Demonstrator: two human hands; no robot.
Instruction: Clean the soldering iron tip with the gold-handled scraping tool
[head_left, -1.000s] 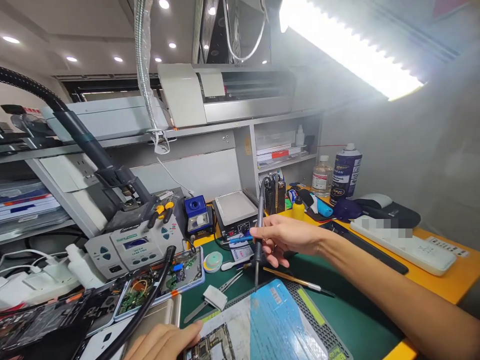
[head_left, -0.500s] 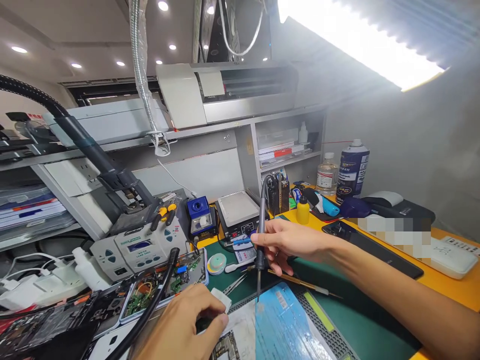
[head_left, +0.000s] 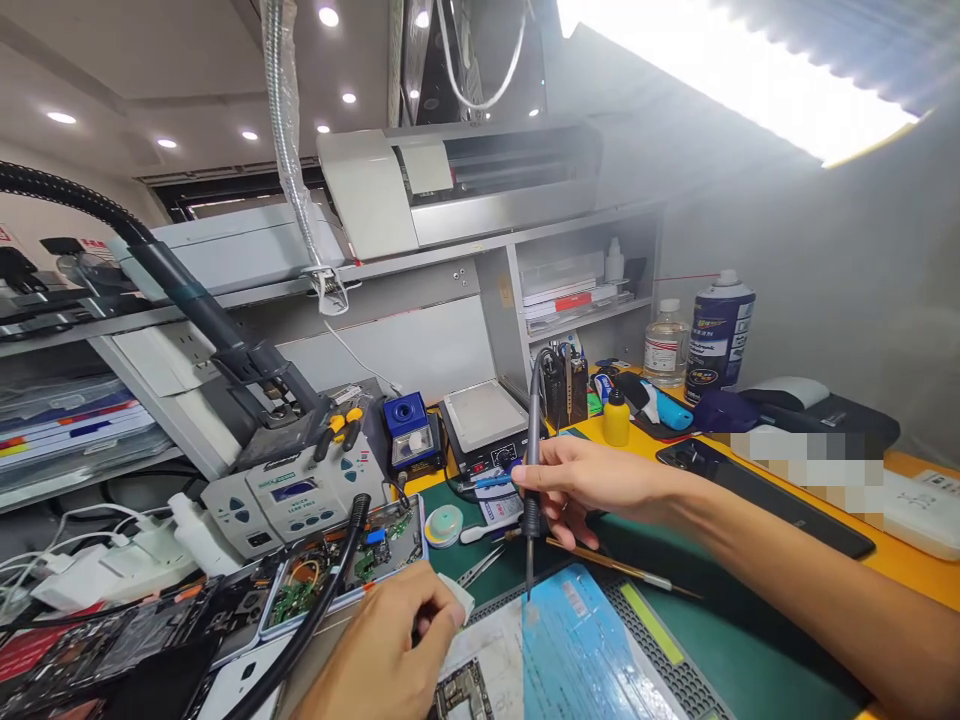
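One right hand point(head_left: 574, 490) pinches a thin grey soldering iron point(head_left: 535, 425), tip down by a flat blue-and-white sheet point(head_left: 589, 640). The left hand point(head_left: 386, 635) curls near a brown circuit board point(head_left: 466, 692); I can't tell if it grips anything.

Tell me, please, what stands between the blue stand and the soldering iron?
Between the blue stand and the soldering iron, the head view shows a flat-topped device.

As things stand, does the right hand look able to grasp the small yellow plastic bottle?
Probably not yet: the right hand holds the slim grey soldering iron. Otherwise the way looks free; the small yellow plastic bottle stands just beyond.
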